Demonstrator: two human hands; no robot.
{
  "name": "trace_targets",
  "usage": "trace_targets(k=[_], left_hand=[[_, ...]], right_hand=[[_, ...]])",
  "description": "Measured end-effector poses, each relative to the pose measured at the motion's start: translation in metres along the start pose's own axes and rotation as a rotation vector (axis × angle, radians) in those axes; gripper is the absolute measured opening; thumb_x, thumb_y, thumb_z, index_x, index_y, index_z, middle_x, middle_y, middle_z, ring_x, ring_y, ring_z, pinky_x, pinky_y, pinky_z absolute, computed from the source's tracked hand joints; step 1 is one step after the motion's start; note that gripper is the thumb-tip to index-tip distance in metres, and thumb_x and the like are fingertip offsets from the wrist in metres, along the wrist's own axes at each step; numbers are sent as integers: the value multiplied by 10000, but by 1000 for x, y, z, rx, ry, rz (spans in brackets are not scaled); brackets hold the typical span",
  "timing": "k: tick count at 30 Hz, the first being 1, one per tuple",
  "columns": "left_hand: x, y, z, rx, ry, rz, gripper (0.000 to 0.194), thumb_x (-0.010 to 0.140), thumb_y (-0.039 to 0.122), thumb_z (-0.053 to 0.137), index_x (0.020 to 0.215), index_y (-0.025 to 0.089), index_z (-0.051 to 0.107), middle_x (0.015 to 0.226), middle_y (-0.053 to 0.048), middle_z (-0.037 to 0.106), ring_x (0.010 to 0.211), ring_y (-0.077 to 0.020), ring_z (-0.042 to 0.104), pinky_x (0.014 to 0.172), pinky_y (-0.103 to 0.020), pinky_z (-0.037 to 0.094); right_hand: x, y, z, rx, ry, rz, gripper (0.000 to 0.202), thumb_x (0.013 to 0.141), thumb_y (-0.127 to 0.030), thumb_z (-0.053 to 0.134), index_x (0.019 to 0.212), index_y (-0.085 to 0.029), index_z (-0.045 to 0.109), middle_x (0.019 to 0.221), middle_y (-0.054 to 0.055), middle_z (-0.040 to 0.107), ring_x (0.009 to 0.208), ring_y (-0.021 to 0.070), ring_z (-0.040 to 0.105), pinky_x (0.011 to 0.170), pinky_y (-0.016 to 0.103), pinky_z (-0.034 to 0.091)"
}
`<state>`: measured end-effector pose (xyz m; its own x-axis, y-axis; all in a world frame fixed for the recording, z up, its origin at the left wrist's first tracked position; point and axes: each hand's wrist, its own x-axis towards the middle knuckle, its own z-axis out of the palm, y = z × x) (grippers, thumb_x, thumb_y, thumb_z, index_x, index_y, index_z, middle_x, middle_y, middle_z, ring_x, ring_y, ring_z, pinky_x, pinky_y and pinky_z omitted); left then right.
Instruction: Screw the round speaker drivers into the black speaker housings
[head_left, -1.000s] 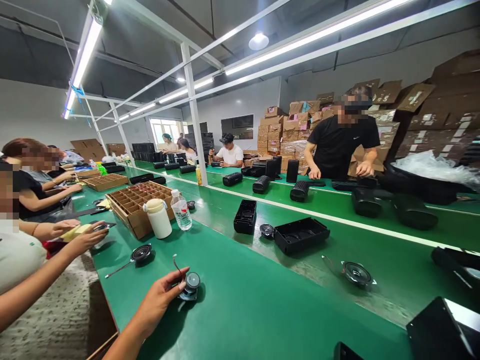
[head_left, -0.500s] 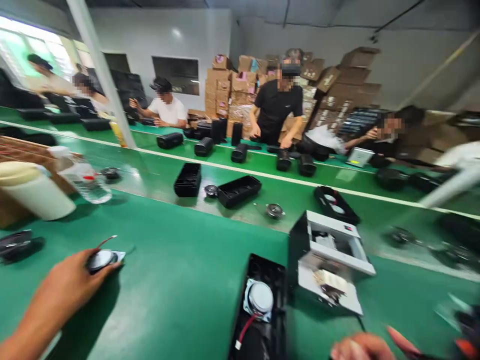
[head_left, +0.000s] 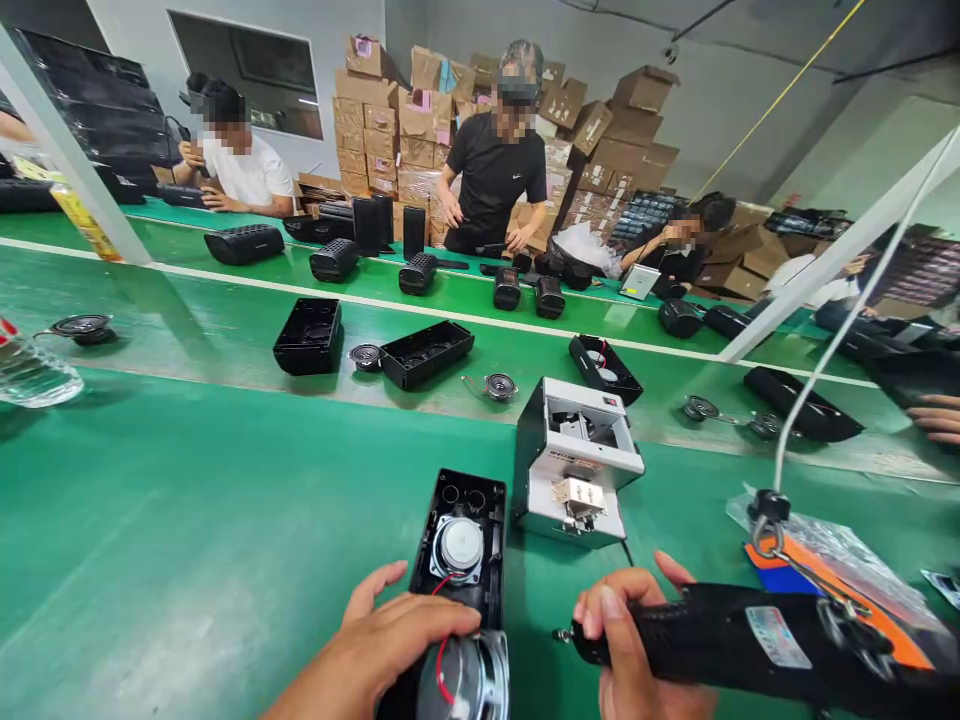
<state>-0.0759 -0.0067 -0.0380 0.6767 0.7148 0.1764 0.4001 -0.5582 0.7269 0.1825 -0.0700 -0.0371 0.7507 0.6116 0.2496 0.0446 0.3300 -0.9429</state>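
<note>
In front of me a long black speaker housing lies with its open side up. One speaker driver with a silver round back sits in its far half, a red wire running from it. My left hand grips a second speaker driver over the near half, thumb spread toward the first one. Whether this driver is fully seated I cannot tell. To the right, my right hand is wrapped round the front of a black electric screwdriver. The screwdriver lies nearly level, its tip pointing left toward the housing.
A grey-and-black screw feeder stands just beyond the housing. A cable hangs down to the screwdriver's ring, near a plastic bag. Beyond lie loose drivers and black housings. Several people sit or stand across the bench.
My left hand has carried the speaker driver from the left side of the bench to the housing. My right hand now shows holding the electric screwdriver. The view has swung right.
</note>
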Motion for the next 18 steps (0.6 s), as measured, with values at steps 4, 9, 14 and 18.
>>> trace_targets(k=[4, 9, 14, 18], left_hand=[[26, 6, -3, 100, -54, -23, 741, 755, 257, 950, 1441, 427, 727, 1381, 6, 856, 1379, -357, 744, 1457, -686, 31], [37, 6, -13, 204, -292, -52, 816, 662, 64, 729, 1405, 401, 739, 1416, 40, 849, 1571, -363, 616, 1449, -679, -125], [42, 12, -8, 271, -344, -29, 871, 596, 32, 631, 1389, 373, 749, 1396, 50, 858, 1575, -364, 616, 1456, -696, -99], [40, 4, -2, 292, -316, -11, 850, 669, 58, 675, 1459, 369, 715, 1422, 19, 848, 1541, -384, 644, 1464, -708, -22]], right_hand=[[-1, 2, -1, 24, 13, -8, 531, 1065, -406, 852, 1424, -311, 474, 757, -91, 625, 679, 196, 622, 730, 333, 536], [-1, 1, 0, -3, -18, -15, 414, 1124, -426, 782, 1378, -319, 473, 776, -97, 623, 674, 173, 617, 749, 323, 535], [1, 9, -8, -21, -71, -51, 322, 1158, -380, 751, 1353, -316, 503, 800, -98, 631, 679, 155, 643, 756, 322, 541], [2, 18, -16, -39, -119, -135, 287, 1171, -315, 718, 1369, -306, 509, 807, -89, 645, 646, 162, 668, 719, 332, 551]])
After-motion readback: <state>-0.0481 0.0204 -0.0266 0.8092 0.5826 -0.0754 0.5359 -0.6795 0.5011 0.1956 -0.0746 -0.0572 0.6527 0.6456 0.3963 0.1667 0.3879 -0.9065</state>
